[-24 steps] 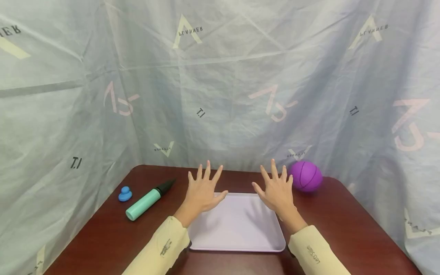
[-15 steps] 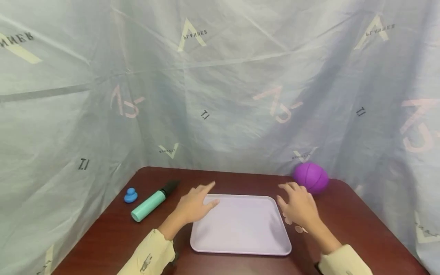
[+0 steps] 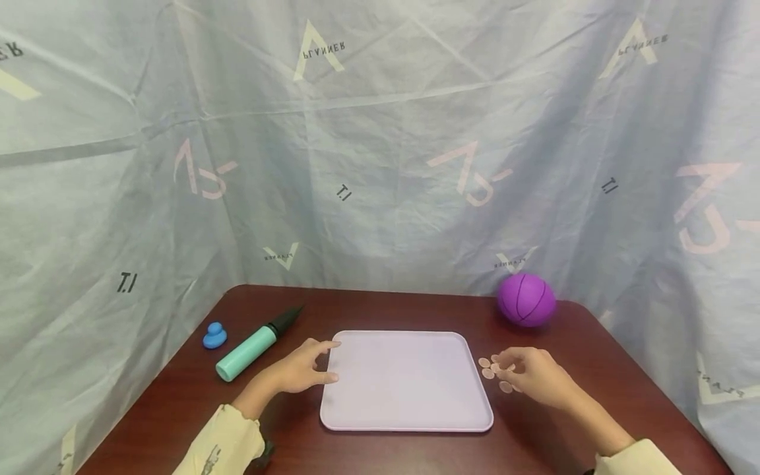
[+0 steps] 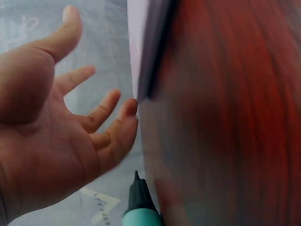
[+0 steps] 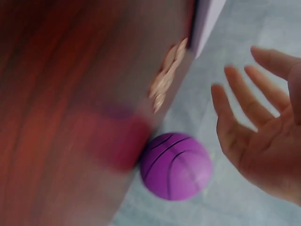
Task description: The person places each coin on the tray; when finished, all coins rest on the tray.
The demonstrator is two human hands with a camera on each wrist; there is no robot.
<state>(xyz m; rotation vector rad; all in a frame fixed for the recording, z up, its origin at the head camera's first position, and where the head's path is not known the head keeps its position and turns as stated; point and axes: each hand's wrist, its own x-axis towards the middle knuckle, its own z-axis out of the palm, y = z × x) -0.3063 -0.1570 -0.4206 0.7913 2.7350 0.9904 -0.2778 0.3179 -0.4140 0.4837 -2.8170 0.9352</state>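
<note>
My left hand [image 3: 301,368] is at the left rim of a pale lilac tray [image 3: 410,382], thumb and fingers spread apart with nothing between them. In the left wrist view this hand [image 4: 56,132] shows a bare palm beside the tray's edge [image 4: 140,52]. Right of the tray, my right hand [image 3: 543,377] hovers over several copper-coloured coins [image 3: 488,373], hiding part of them. The right wrist view has its fingers loosely bent and apart from the coins [image 5: 164,77], and that hand [image 5: 263,127] holds nothing.
A purple ball [image 3: 526,300] with black lines sits at the back right. On the left lie a teal hand pump [image 3: 246,353] with a black tapered nozzle and a small blue knobbed object [image 3: 215,336]. A grey printed cloth [image 3: 380,165] hangs behind the dark red table [image 3: 410,310].
Both hands have come down from above the tray and parted: the left to the tray's left rim, the right outward over the coins. The coins have come into sight.
</note>
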